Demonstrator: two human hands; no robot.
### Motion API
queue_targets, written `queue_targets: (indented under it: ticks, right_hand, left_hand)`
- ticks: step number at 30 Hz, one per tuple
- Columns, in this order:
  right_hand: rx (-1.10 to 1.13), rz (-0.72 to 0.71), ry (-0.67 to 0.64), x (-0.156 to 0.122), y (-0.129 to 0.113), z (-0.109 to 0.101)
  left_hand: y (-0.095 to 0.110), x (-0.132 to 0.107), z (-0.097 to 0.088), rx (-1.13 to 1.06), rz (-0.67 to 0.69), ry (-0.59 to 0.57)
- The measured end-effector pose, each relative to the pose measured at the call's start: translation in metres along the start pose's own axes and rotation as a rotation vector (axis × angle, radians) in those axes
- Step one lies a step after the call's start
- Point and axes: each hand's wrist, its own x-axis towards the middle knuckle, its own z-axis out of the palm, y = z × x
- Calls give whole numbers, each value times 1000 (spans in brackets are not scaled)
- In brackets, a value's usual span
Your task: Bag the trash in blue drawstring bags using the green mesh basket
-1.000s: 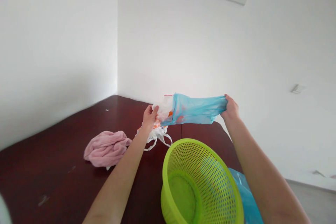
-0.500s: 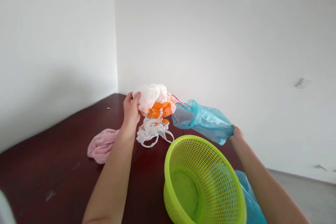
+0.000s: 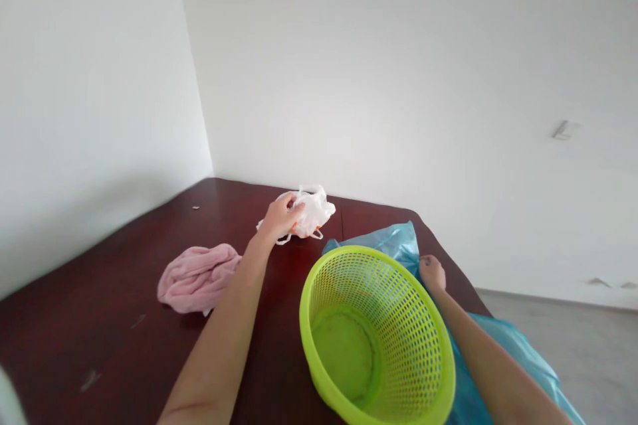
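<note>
My left hand (image 3: 283, 216) is closed on a crumpled white plastic bag (image 3: 315, 209) with orange patches, low over the far part of the table. White bag handles hang or lie just under it. My right hand (image 3: 432, 272) is closed on the edge of a translucent blue plastic bag (image 3: 393, 241) behind the basket's far rim. A green perforated plastic basket (image 3: 343, 345) stands between my forearms, with nothing inside it.
A folded pink cloth (image 3: 199, 279) lies left of my left forearm. More blue plastic (image 3: 518, 345) spreads right of the basket over the dark red table's (image 3: 124, 332) right edge. White walls (image 3: 349, 80) meet behind the table.
My left hand has lowered the white bag toward the table, onto or beside the other white bag. The blue bag has come down behind the basket with my right hand.
</note>
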Motion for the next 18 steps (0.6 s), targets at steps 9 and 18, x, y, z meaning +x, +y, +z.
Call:
queue_targets:
  ticks: [9, 18]
  right_hand:
    - [-277, -100, -42, -14, -4, 20]
    - [-349, -132, -66, -13, -6, 19]
  left_hand:
    - [-36, -19, 25, 181, -76, -504]
    - [-41, 47, 20, 587, -167, -136]
